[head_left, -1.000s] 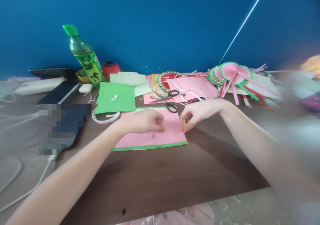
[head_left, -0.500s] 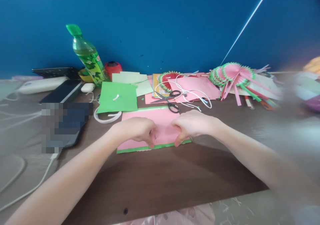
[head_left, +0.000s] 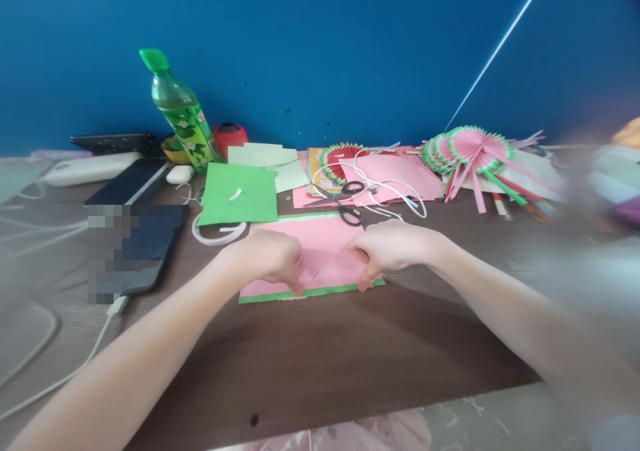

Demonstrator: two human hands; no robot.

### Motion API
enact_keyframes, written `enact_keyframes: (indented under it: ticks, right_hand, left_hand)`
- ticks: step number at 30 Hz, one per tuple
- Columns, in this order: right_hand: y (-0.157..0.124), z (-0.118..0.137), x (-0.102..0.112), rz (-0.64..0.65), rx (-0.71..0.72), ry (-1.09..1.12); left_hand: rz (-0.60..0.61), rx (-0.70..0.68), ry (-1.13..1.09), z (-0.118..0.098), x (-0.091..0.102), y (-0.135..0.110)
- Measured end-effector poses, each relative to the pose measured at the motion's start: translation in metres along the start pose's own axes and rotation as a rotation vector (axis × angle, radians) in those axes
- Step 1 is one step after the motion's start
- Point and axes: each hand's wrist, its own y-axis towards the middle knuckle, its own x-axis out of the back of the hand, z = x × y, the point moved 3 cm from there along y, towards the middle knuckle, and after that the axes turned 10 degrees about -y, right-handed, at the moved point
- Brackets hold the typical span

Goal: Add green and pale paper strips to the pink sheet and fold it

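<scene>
A pink paper sheet (head_left: 325, 247) with green strips along its near and far edges lies flat on the dark wooden table (head_left: 320, 351). My left hand (head_left: 273, 257) rests on its left half, fingers curled and pinching the near green edge. Just to the right, my right hand (head_left: 393, 247) is curled the same way and pinches that near edge close to the right corner. Black scissors (head_left: 345, 201) lie just behind the sheet, among white cord loops.
A green sheet (head_left: 239, 194) and a white tape ring (head_left: 217, 234) lie behind my left hand. A green bottle (head_left: 183, 114) and red spool (head_left: 230, 134) stand by the blue wall. A phone (head_left: 135, 251) on a cable sits left. Folded pink-green paper fans (head_left: 470, 151) lie right.
Both hands came down from the middle of the pink sheet to its near green edge and closed on it. The view shifted slightly.
</scene>
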Motion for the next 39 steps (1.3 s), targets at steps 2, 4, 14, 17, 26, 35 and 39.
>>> enact_keyframes:
  ticks: [2,4,14,17,26,35,39]
  right_hand:
    - [0.000,-0.001,0.000,0.012,0.017,0.020]
    - [0.001,-0.002,-0.001,0.027,0.030,0.039]
    - [0.000,-0.001,-0.001,0.019,0.018,0.015]
    - [0.001,-0.001,0.000,0.023,0.024,0.025]
    - [0.007,-0.011,-0.007,0.085,0.106,0.207]
    - [0.006,-0.016,-0.005,0.133,0.169,0.418]
    - [0.004,-0.022,0.000,0.051,0.160,0.472]
  left_hand:
    - [-0.007,0.025,0.023,-0.002,0.001,-0.002]
    - [0.003,0.025,0.000,-0.003,0.001,-0.004]
    - [0.034,-0.001,0.016,-0.006,0.001,-0.006]
    - [0.023,-0.018,-0.012,-0.005,0.001,-0.007]
    - [-0.335,-0.055,-0.235,0.045,0.026,0.006]
    - [-0.462,0.249,-0.041,0.110,0.039,0.005]
    - [-0.342,0.278,-0.100,0.113,0.038,0.002]
